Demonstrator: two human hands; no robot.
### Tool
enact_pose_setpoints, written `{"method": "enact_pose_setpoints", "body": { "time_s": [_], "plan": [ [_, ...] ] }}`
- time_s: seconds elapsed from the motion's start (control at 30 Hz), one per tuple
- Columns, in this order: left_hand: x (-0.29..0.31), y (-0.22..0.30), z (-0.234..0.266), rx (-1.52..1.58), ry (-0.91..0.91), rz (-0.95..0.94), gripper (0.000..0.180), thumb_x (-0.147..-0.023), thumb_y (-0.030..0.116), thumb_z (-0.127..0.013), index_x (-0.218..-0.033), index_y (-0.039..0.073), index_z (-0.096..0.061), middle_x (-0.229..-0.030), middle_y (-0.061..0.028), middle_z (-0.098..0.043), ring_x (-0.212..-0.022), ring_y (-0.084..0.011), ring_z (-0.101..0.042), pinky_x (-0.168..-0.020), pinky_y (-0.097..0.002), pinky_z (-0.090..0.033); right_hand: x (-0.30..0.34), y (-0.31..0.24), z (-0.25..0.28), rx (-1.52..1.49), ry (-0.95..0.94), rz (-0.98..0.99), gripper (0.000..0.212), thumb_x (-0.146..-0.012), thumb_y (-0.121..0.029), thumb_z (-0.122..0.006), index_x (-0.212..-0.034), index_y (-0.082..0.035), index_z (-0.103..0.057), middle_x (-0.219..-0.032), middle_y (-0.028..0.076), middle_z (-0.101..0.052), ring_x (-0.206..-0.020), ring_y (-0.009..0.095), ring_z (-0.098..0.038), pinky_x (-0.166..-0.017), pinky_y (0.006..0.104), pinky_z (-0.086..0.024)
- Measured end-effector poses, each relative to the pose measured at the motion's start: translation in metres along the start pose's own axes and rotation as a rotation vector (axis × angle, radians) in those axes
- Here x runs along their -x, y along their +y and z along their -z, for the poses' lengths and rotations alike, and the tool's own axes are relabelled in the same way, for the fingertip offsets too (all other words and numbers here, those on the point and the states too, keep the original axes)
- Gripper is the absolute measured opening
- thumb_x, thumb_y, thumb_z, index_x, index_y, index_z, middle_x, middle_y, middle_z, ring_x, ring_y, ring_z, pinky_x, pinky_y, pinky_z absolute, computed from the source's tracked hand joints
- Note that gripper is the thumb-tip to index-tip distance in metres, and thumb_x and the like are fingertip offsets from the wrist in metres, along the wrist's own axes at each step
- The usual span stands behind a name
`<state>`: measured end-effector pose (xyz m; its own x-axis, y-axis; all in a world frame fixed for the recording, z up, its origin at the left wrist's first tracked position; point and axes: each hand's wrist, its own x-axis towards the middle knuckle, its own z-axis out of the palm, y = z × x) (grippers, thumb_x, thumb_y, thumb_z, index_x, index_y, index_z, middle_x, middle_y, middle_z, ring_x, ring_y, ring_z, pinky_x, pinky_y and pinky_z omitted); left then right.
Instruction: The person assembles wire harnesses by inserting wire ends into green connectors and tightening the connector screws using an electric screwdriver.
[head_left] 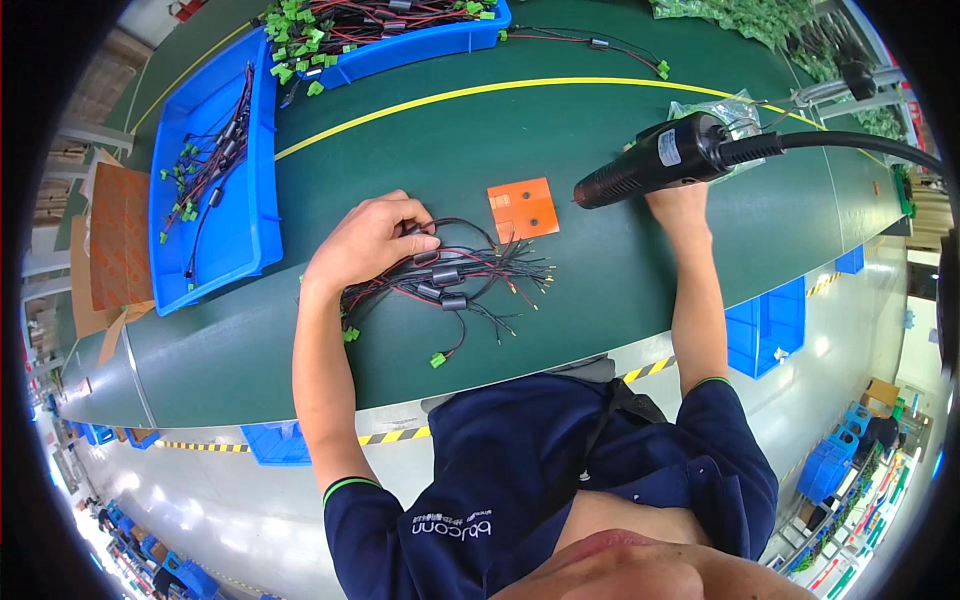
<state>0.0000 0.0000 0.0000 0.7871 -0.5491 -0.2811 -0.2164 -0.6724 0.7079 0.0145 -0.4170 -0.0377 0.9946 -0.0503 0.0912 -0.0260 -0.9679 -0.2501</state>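
While the left hand (370, 240) rests on the green belt (620, 270), its fingers are curled and pinching the wires (455, 280) at the bundle's upper left end. The bundle, black and red with green plugs, fans out to the right of and below that hand. The right hand (680, 205) is mostly hidden behind the black heat gun (650, 160); closed around its grip, nozzle pointing toward an orange pad (523, 209) lying between the hands. A blue tray (170, 210) of wires sits left of the left hand; a second tray (400, 50) beyond it.
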Motion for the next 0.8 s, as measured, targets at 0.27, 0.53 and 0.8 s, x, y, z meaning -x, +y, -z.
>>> {"method": "enact_pose_setpoints", "body": {
  "time_s": [0.27,0.53,0.8],
  "plan": [
    [-0.002,-0.007,-0.013,0.067,0.154,-0.069,0.022,-0.085,0.019,-0.083,-0.099,0.003,-0.074,-0.081,-0.0057,-0.060,-0.065,-0.0162,-0.052,-0.062,-0.0334,-0.043,-0.049,0.124,0.022,0.043,0.855,-0.024,0.045,-0.097,-0.032,-0.071,-0.130,-0.003,-0.062,-0.130,0.021,-0.063,-0.120,0.043,-0.059,-0.104,0.0507,-0.047],
    [-0.003,-0.006,-0.017,0.062,0.235,-0.039,0.021,-0.083,0.019,-0.084,-0.096,0.006,-0.075,-0.076,-0.0022,-0.061,-0.060,-0.0121,-0.050,-0.058,-0.0309,-0.042,-0.101,0.186,0.040,-0.131,0.286,-0.391,0.049,-0.092,-0.050,-0.071,-0.115,-0.007,-0.074,-0.097,0.020,-0.076,-0.095,0.041,-0.073,-0.085,0.0470,-0.057],
    [-0.006,-0.009,-0.022,0.092,0.247,-0.050,0.019,-0.083,0.015,-0.083,-0.097,0.004,-0.076,-0.074,-0.0005,-0.058,-0.061,-0.0100,-0.046,-0.058,-0.0287,-0.040,-0.068,0.049,0.096,-0.075,0.489,0.176,0.024,-0.102,-0.033,-0.061,-0.113,-0.013,-0.069,-0.102,0.013,-0.072,-0.093,0.041,-0.068,-0.077,0.0501,-0.055]
  ]
}}
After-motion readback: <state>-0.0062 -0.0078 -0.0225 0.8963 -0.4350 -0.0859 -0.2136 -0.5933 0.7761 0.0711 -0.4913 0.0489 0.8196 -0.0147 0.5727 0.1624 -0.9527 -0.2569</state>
